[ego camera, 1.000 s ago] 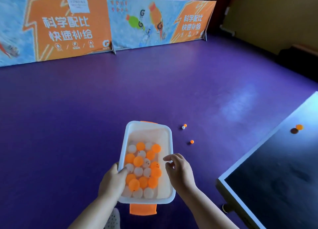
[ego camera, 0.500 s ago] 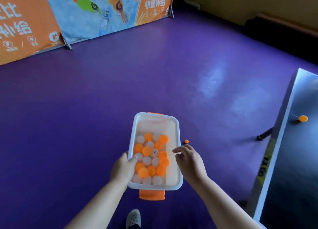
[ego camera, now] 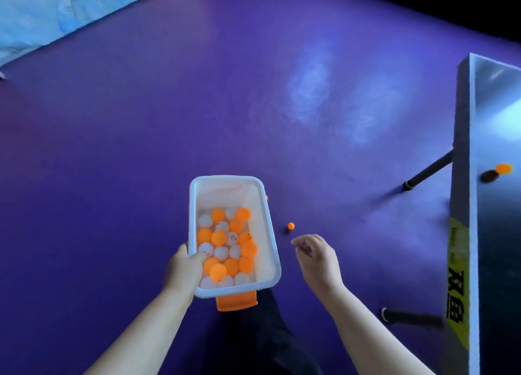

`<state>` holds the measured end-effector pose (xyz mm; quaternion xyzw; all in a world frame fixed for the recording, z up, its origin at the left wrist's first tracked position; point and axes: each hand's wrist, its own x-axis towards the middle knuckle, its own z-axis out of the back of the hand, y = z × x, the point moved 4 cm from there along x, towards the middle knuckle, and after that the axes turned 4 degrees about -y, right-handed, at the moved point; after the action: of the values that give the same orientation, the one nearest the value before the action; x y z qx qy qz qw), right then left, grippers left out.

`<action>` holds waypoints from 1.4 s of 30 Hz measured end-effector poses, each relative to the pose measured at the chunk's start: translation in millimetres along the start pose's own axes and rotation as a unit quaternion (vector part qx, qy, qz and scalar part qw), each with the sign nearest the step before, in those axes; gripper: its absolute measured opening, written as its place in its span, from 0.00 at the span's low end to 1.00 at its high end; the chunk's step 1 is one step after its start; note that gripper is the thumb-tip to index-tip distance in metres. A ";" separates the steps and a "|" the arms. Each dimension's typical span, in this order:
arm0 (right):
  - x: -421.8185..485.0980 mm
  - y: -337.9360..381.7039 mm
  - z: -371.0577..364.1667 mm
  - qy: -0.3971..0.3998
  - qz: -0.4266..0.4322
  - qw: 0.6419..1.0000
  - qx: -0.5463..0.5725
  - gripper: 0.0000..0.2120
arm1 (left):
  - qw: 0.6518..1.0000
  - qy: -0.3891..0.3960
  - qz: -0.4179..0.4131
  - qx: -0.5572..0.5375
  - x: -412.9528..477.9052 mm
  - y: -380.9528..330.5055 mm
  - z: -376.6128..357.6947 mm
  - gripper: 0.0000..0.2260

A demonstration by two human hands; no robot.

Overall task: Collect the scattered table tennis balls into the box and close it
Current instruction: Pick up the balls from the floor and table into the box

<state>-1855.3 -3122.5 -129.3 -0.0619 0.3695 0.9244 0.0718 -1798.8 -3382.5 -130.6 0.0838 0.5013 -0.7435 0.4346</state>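
Purple floor (ego camera: 141, 163) fills most of the view. Dark table tennis table (ego camera: 496, 262) runs down the right side, cut off by the frame; it has a pale edge, a yellow label (ego camera: 457, 284) with black print too blurred to read, and two black legs (ego camera: 428, 169) angling out onto the floor. Blue-and-orange banner (ego camera: 33, 16) in the top-left corner, mostly cropped and blurred. One dark trouser leg (ego camera: 270, 335) below the box, foot hidden. White plastic box (ego camera: 271, 233) is held over the floor at centre with no lid on; an orange flap (ego camera: 236, 303) sticks out under its near end, rest of it hidden. Left hand (ego camera: 183, 270) grips the box's near-left corner, thumb hooked over the rim onto the balls. Right hand (ego camera: 318, 259) is empty, fingers loosely curled, just beside the box and near the loose ball, not touching either. Balls in box (ego camera: 218, 238): about eleven orange and ten white visible, piled at the near end, any lower layer hidden. One orange ball (ego camera: 291, 226) on the floor, nothing between it and the right hand. One orange ball (ego camera: 503, 168) on the table, well apart. Small orange speck (ego camera: 266, 197) at the box's right rim, cannot tell what.
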 end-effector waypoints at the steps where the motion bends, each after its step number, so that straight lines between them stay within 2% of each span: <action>1: 26.2 -3.1 -7.5 0.001 -0.011 1.000 0.006 0.10 | 1.000 -0.001 0.002 0.006 19.6 -11.9 -9.3 0.03; 7: 176.1 -10.4 -47.2 0.041 -0.088 0.995 0.010 0.09 | 0.998 -0.022 0.019 0.048 141.3 -85.4 -64.0 0.08; 12: 274.8 -17.6 -77.2 0.077 -0.117 0.990 -0.014 0.10 | 0.998 -0.015 0.035 0.042 231.4 -130.9 -116.8 0.11; 17: 346.6 -69.4 -131.0 0.087 -0.212 0.973 -0.009 0.11 | 0.998 -0.011 0.047 0.037 316.1 -138.7 -177.8 0.05; 22: 392.9 -173.5 -215.0 0.107 -0.324 0.939 -0.034 0.10 | 0.998 -0.016 0.044 0.037 411.7 -105.3 -252.7 0.05; 26: 420.3 -262.6 -295.1 0.125 -0.383 0.914 -0.055 0.15 | 0.998 -0.011 0.040 0.047 494.4 -61.7 -316.1 0.05; 33: 468.1 -399.9 -414.2 0.194 -0.395 0.879 -0.184 0.23 | 0.997 -0.007 0.041 0.068 601.7 20.5 -386.0 0.05; 38: 473.1 -452.5 -473.3 0.204 -0.410 0.855 -0.243 0.25 | 0.998 0.001 0.039 0.052 637.5 65.2 -402.5 0.07; 42: 462.1 -469.8 -484.9 0.141 -0.483 0.844 -0.185 0.22 | 0.998 -0.006 0.060 0.036 647.4 87.5 -399.5 0.08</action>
<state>-2195.4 -3081.2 -872.2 -0.3748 0.1208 0.8052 0.4434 -2253.0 -3430.1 -745.3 0.1248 0.4659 -0.7341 0.4780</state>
